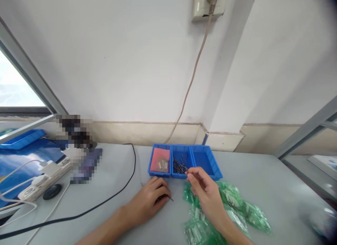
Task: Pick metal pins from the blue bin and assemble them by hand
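Three small blue bins stand side by side at the back of the grey table. The left bin (151, 164) holds a pink sheet with small pale parts. The middle bin (181, 155) holds several thin dark pins. The right bin (207, 159) looks empty. My right hand (204, 190) reaches to the front edge of the middle bin, fingertips pinched on a thin pin. My left hand (151, 201) rests on the table in front of the left bin, curled around a thin dark pin whose tip sticks out to the right.
Green transparent bags (237, 206) with small parts lie under and right of my right hand. A black cable (126, 185) curves over the table at left. A white power strip (43, 178) and a blue tray (21, 138) sit far left. A wall outlet cord hangs behind.
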`<act>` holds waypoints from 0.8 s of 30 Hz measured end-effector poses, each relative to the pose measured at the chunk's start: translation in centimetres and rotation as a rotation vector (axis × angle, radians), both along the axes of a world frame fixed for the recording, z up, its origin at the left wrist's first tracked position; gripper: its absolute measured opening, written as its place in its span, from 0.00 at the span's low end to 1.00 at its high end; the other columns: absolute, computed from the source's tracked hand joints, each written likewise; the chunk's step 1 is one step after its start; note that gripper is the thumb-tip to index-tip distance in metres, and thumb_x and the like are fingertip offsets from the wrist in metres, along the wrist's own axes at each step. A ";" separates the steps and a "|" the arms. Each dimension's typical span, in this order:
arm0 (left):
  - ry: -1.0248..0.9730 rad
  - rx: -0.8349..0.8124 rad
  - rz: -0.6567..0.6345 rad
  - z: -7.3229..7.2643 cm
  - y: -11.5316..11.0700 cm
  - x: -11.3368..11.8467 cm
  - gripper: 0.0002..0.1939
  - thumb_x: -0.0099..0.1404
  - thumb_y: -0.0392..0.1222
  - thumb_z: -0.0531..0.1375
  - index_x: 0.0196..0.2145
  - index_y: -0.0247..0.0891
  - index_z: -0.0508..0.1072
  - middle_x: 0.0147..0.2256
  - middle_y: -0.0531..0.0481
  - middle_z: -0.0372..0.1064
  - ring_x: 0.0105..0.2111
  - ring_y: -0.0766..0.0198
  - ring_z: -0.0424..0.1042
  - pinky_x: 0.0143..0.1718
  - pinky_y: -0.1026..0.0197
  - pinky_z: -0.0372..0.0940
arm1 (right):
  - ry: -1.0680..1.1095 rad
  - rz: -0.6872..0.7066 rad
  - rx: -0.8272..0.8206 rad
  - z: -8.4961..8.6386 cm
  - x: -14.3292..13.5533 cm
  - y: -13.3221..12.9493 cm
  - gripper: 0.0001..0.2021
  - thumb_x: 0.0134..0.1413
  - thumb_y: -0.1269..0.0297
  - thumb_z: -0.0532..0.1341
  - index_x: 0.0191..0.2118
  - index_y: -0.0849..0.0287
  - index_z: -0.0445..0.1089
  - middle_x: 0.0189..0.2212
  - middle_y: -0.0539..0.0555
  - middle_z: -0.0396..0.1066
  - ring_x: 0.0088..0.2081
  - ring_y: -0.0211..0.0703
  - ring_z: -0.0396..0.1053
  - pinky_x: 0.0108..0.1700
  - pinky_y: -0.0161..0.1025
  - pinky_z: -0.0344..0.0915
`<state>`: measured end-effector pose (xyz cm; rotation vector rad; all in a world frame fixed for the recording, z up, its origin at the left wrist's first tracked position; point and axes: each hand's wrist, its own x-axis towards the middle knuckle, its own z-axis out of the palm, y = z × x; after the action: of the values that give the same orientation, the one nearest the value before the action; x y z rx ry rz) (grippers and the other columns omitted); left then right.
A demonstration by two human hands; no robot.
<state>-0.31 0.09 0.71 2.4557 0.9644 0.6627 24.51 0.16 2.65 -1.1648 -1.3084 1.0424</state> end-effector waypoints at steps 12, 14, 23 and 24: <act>0.005 0.088 -0.023 -0.1 0.2 -0.1 0.06 0.78 0.35 0.59 0.46 0.40 0.77 0.46 0.45 0.72 0.47 0.56 0.70 0.51 0.56 0.68 | -0.024 0.009 0.057 -0.2 0.2 0.2 0.20 0.65 0.41 0.64 0.44 0.55 0.74 0.33 0.53 0.73 0.25 0.41 0.60 0.27 0.38 0.59; 0.005 0.100 -0.023 -0.2 0.1 -0.2 0.07 0.79 0.36 0.58 0.46 0.40 0.77 0.46 0.45 0.72 0.47 0.56 0.69 0.52 0.55 0.68 | -0.011 0.005 0.077 0.1 0.3 0.2 0.20 0.65 0.41 0.64 0.44 0.54 0.74 0.33 0.52 0.73 0.24 0.41 0.60 0.26 0.38 0.58; 0.000 0.116 -0.038 0.1 0.1 -0.2 0.06 0.78 0.35 0.58 0.45 0.39 0.76 0.45 0.46 0.71 0.47 0.56 0.69 0.51 0.56 0.67 | 0.054 -0.012 0.123 0.7 0.6 0.5 0.17 0.65 0.44 0.66 0.43 0.54 0.71 0.33 0.50 0.70 0.23 0.39 0.60 0.26 0.38 0.59; 0.001 0.112 -0.036 0.1 0.1 -0.2 0.06 0.78 0.35 0.58 0.45 0.39 0.76 0.45 0.46 0.71 0.47 0.56 0.68 0.51 0.56 0.67 | 0.055 -0.005 0.124 0.7 0.6 0.5 0.17 0.65 0.45 0.66 0.43 0.54 0.71 0.31 0.48 0.69 0.23 0.38 0.60 0.26 0.38 0.59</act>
<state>-0.49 0.21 0.77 2.5651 0.9034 0.7215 25.14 0.61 3.31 -1.0399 -1.3073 0.9690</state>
